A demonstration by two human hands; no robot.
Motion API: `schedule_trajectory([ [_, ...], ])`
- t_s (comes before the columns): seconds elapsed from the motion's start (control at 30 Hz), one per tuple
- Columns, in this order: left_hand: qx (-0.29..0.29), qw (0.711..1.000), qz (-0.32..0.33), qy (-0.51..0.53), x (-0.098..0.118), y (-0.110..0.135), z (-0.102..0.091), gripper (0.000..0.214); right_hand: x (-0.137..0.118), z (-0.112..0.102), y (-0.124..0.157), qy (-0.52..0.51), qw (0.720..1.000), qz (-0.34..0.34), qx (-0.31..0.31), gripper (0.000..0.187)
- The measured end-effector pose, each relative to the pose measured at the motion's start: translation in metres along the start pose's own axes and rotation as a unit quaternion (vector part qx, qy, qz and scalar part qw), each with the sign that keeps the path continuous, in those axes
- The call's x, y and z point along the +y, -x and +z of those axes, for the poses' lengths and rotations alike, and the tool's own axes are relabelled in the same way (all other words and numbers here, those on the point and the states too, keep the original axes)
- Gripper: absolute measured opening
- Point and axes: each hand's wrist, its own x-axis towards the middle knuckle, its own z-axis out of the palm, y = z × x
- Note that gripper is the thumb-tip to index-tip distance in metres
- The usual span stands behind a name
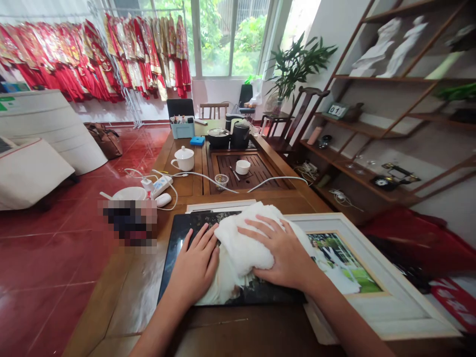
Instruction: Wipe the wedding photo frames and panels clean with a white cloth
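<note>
A glossy dark photo panel (171, 253) with a pale printed area lies flat on the wooden table in front of me. My left hand (196, 267) rests on its left part, open, fingers stretched out and pressing on the surface. Bunched on the panel's right half is a white towel (245, 248). My right hand (282, 250) is closed over this towel, fingers across its top and thumb at its near edge. Part of the panel is hidden under the towel and both hands.
A white-framed wedding photo (344, 263) lies on the right, partly behind my right arm. White cables (208, 174) cross the table beyond the panel, near a power strip (162, 186), a lidded cup (184, 158) and a small white bowl (243, 167). Shelves (372, 126) stand at right.
</note>
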Motion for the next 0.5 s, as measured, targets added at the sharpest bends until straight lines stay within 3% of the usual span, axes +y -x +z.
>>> schedule_trajectory([
  [0.3,0.002,1.000,-0.001,-0.015,-0.004,-0.001,0.006,0.050,-0.020,-0.004,0.048,-0.018,0.997,-0.022,-0.074,0.093],
  [0.5,-0.004,1.000,-0.005,-0.016,-0.002,0.001,0.005,0.050,-0.010,-0.003,0.022,-0.017,0.999,0.009,-0.045,0.088],
])
